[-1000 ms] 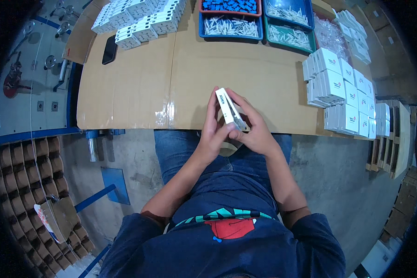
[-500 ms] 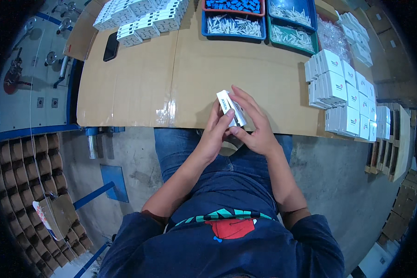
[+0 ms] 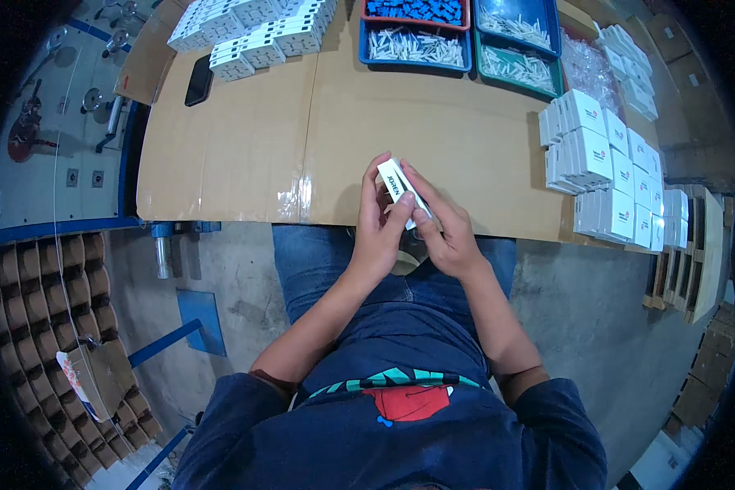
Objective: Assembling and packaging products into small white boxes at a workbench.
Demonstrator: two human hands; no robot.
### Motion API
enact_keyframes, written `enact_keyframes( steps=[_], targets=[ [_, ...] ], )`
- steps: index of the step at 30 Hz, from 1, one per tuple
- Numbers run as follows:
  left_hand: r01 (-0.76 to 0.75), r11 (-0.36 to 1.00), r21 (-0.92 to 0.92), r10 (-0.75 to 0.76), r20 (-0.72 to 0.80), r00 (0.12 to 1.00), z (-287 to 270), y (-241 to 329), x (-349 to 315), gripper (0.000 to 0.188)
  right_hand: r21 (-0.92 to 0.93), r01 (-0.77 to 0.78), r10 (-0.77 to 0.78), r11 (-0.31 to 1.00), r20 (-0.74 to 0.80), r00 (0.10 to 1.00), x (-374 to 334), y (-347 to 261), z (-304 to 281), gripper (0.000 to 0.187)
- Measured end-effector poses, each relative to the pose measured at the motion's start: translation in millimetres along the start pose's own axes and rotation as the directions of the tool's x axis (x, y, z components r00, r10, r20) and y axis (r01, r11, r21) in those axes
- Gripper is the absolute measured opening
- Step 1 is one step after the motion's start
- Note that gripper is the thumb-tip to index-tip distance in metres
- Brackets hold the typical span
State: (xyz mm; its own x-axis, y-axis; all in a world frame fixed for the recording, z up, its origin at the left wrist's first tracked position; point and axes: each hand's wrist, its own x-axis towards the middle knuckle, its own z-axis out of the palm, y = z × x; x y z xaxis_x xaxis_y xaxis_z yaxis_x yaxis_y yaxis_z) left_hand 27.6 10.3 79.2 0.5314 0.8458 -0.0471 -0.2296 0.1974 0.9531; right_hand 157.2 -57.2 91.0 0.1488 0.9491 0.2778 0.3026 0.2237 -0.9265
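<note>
**Left hand (image 3: 376, 241) and right hand (image 3: 453, 241) close round a slim white box (image 3: 395, 181)!**

And here it is, a two-handed hold: the left hand has its fingers curled along the far left side, thumb laid up on the lettered narrow face. The right hand mirrors it, fingers leaning along the right side, thumb bent in near the lower end. Fingers and thumbs stand apart only by the box's thickness, palms facing, wrists low, both forearms angling in from the elbows.

The box sits at the table's near edge, above the lap. Its long axis runs away from the body, far end tipped to the left, near end pointing back down to the right, lettered face up.

Outward now! A cardboard-covered table (image 3: 237, 155) spreads ahead, its taped seam (image 3: 302, 196) left of the hands. Far left, a black phone (image 3: 198, 80) lies beside a stack of white parts (image 3: 265, 45). Beyond, small pieces fill a red tray (image 3: 416, 26), a blue tray (image 3: 415, 68) and a green tray (image 3: 518, 87). On the right, white packs (image 3: 590, 155) stand in rows.

Below, grey concrete floor (image 3: 241, 278), a cardboard divider grid (image 3: 41, 302) to the left, and a wooden pallet (image 3: 705, 253) to the right.
</note>
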Motion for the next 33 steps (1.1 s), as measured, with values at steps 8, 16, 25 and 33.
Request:
enact_keyframes(
  steps=[8, 16, 25, 33],
  targets=[
    [0.004, 1.0, -0.007, -0.004, -0.036, 0.999, 6, -4, -4, 0.06, -0.15, 0.065, -0.072, 0.987, -0.045, 0.996, -2, 8, 3, 0.043],
    [0.063, 0.997, -0.034, -0.065, -0.06, 0.996, 5, -10, -3, 0.061, -0.139, 0.044, -0.054, 0.989, -0.069, 0.996, -1, 13, 4, 0.042],
    [0.303, 0.929, -0.21, -0.315, -0.027, 0.949, 1, -7, 1, 0.053, -0.29, 0.14, -0.149, 0.947, -0.009, 0.989, 8, 19, -15, 0.054],
    [0.6, 0.724, -0.339, -0.57, 0.195, 0.798, -14, 7, 3, 0.079, -0.26, 0.127, -0.126, 0.957, 0.02, 0.992, 0, 23, -8, 0.073]
  ],
)
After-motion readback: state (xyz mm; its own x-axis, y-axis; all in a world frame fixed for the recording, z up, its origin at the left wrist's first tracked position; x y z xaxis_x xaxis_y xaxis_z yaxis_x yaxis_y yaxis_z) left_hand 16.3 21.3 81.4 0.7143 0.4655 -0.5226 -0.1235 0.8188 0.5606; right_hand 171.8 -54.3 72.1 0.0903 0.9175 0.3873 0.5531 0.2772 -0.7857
